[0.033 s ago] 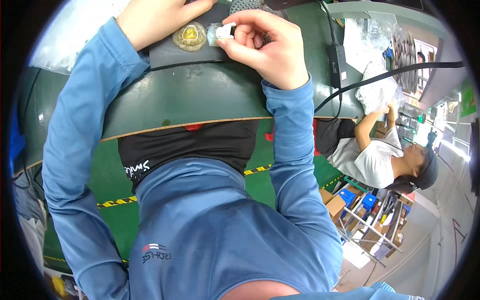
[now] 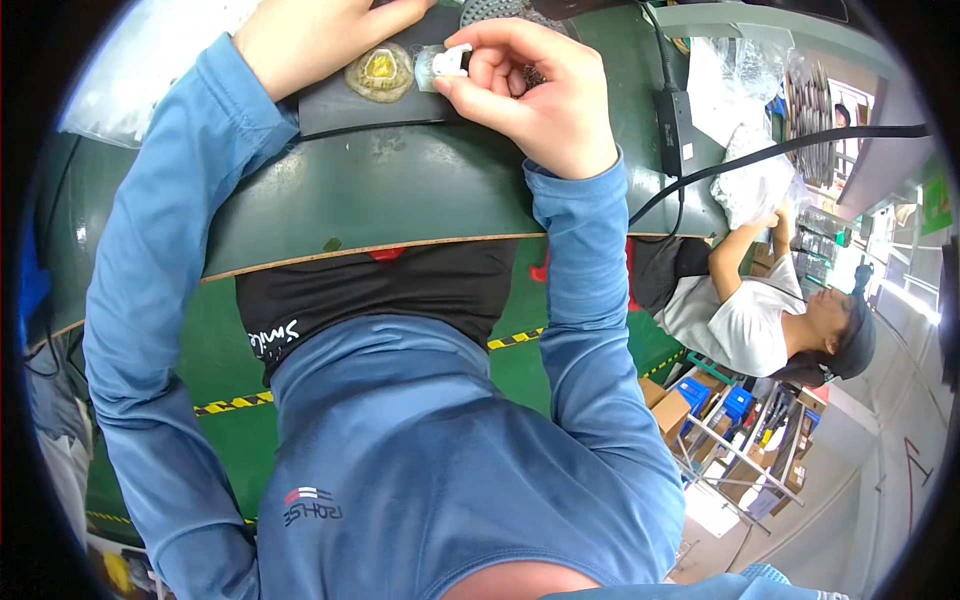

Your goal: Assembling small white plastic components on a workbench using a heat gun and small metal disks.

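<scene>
My right hand (image 2: pixel 535 85) pinches a small white piece (image 2: pixel 450 62) between thumb and index finger, the other fingers curled behind. The piece has a dark end towards the palm and touches or overlaps a small clear, pale-blue item (image 2: pixel 426 70). Just left of it is a round, translucent, brownish disc (image 2: pixel 379 73) with a yellow centre, lying on a dark flat mat (image 2: pixel 375 122). My left hand (image 2: pixel 315 38) is at the top edge beyond the disc. Its thumb stretches to the right, while its other fingers are cut off by the picture's edge.
The green table (image 2: pixel 380 195) has a wooden-looking front edge. A clear plastic bag (image 2: pixel 150 75) lies at the left. A black adapter (image 2: pixel 674 130) with cables is at the right, with a thick black cable (image 2: pixel 790 148) crossing nearby. Further right a co-worker (image 2: pixel 740 320) handles a white bag (image 2: pixel 750 185).
</scene>
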`<state>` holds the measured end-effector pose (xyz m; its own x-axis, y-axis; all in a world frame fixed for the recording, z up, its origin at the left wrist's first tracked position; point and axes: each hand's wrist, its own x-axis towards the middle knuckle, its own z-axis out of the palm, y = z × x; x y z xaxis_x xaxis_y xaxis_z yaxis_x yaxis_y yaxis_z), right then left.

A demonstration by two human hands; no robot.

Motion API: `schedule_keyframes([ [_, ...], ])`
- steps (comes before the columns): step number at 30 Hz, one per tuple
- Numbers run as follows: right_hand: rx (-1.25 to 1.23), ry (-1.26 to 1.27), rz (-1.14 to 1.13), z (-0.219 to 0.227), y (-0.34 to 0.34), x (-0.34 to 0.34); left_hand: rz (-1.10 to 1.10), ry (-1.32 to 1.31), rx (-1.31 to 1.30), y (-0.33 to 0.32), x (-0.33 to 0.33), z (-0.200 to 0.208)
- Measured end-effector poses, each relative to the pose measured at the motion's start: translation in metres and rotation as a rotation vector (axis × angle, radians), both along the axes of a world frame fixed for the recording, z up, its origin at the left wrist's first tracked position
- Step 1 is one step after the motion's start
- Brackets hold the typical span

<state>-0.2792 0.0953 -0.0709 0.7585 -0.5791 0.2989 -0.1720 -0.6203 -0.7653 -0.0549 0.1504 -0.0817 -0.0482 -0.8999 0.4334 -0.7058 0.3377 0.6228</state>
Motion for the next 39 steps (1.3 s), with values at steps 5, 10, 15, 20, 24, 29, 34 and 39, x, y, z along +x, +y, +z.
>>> schedule_keyframes([
  [5, -0.003, 0.056, -0.004, -0.001, 0.000, 0.001, -0.054, -0.034, -0.102, -0.006, 0.001, -0.009],
  [10, 0.019, 0.138, 0.031, 0.003, -0.001, 0.002, -0.031, -0.052, -0.108, -0.003, 0.000, -0.008],
  [15, -0.060, -0.069, -0.015, 0.014, 0.002, -0.013, -0.017, -0.061, -0.093, -0.003, -0.001, -0.008],
  [20, -0.386, -0.943, -0.416, 0.024, -0.022, -0.018, -0.054, -0.038, -0.112, -0.011, -0.008, -0.007],
  [24, 0.099, -0.909, -0.463, 0.070, -0.021, 0.048, -0.054, -0.041, -0.113, -0.005, 0.000, -0.009],
  [29, 0.361, -0.789, 0.042, 0.059, -0.069, 0.039, -0.068, -0.042, -0.110, -0.006, 0.000, -0.010],
  [34, 0.492, -0.905, 0.195, 0.034, -0.072, 0.027, -0.054, -0.008, -0.093, -0.002, -0.002, -0.008],
  [39, 0.457, -0.833, 0.085, 0.021, -0.067, 0.023, -0.040, 0.036, -0.047, 0.002, -0.002, -0.001],
])
